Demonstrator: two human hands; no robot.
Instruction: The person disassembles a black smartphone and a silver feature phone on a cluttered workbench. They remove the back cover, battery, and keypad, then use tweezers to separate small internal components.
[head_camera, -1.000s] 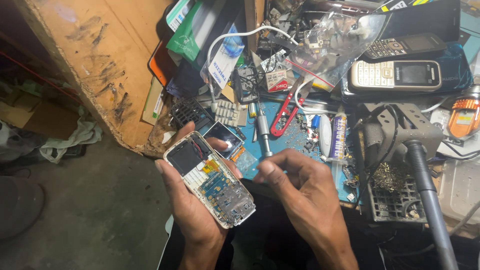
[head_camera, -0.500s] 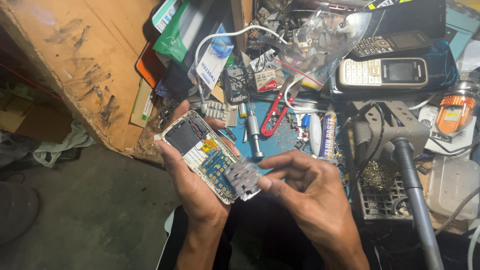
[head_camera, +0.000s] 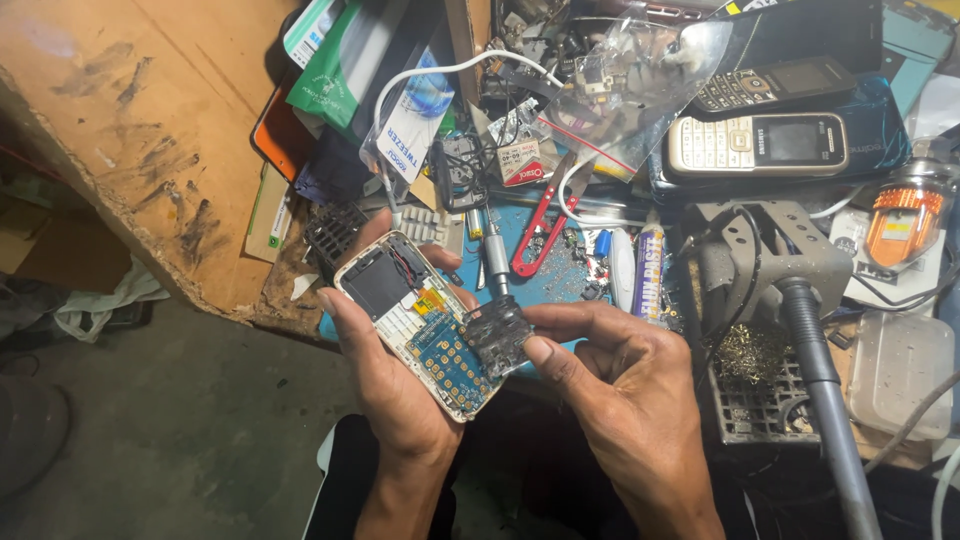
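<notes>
Keypad sheet (head_camera: 497, 335) now lifted off opened phone (head_camera: 420, 335), pinched in right hand (head_camera: 610, 385), left hand (head_camera: 390, 375) gripping phone

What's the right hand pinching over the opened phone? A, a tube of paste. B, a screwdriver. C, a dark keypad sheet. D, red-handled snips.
C: the right hand pinches a dark keypad sheet over the opened phone held in the left hand.

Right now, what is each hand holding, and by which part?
The left hand cradles the opened phone by its long edges. The right hand pinches the dark keypad sheet by its right edge.
</notes>
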